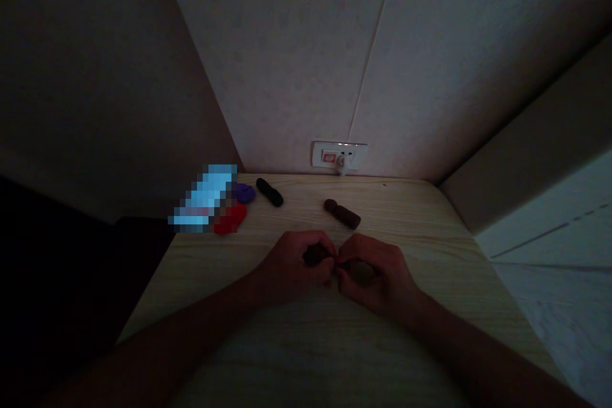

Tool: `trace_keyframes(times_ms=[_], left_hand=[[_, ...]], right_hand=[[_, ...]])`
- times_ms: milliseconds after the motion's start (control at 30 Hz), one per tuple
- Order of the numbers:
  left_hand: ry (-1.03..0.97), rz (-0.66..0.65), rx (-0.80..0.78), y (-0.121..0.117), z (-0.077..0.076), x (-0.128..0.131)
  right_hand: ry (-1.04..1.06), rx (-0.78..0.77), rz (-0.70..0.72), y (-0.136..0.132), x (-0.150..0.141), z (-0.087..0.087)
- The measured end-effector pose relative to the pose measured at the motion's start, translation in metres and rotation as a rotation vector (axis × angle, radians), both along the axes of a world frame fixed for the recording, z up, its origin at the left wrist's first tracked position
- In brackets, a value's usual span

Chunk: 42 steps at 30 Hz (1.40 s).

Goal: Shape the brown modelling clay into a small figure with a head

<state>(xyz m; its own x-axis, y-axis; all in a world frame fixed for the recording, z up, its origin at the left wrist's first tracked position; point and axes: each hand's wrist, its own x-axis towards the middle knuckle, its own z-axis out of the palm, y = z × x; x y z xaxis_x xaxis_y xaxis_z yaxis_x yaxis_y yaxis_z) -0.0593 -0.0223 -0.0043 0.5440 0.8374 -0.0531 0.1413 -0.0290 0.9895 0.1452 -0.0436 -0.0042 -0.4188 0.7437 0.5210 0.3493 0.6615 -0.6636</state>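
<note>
Close together over the wooden tabletop, my left hand and my right hand meet at the fingertips. Both are closed in a pinch on a small dark piece of modelling clay, mostly covered by the fingers. Just beyond them lies brown modelling clay, a short roll with a rounded lump at its left end. Farther left rests a black roll of modelling clay, slightly narrower at its middle. A purple lump and a red lump sit near the table's left edge.
A pixelated bright blue patch covers something at the table's left edge. Behind the light wooden table stands a wall with a socket plate and a plug in it. Pale furniture borders the right side. The light is dim.
</note>
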Motion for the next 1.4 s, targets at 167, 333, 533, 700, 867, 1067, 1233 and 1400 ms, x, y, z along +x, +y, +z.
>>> trace_keyframes(times_ms=[167,333,533,700,867,1067,1233,1400], left_hand=[[0.048,0.079,0.153,-0.003,0.000,0.004],[0.094,0.194,0.289,0.001,-0.002,0.002],[0.185,0.374,0.405,0.011,-0.005,-0.004],[0.342,0.192,0.671,0.008,-0.008,-0.004],[0.204,0.253,0.746,0.005,-0.002,-0.008],[0.003,0.172,0.602,0.004,0.002,-0.008],[-0.026,0.118,0.335,0.004,-0.001,-0.005],[-0.042,0.161,0.258,0.004,-0.002,-0.005]], right_hand=[[0.040,-0.087,-0.115,-0.005,-0.004,0.001],[0.148,-0.198,-0.205,-0.008,-0.004,0.002],[0.435,-0.369,-0.356,0.001,0.000,-0.001],[0.437,-0.503,-0.252,0.006,-0.003,-0.007],[0.365,-0.437,-0.226,0.003,-0.001,-0.004],[0.262,-0.174,-0.182,0.001,0.002,0.000],[0.240,-0.059,-0.092,0.002,0.002,0.002],[0.303,-0.165,-0.016,0.001,0.002,0.005]])
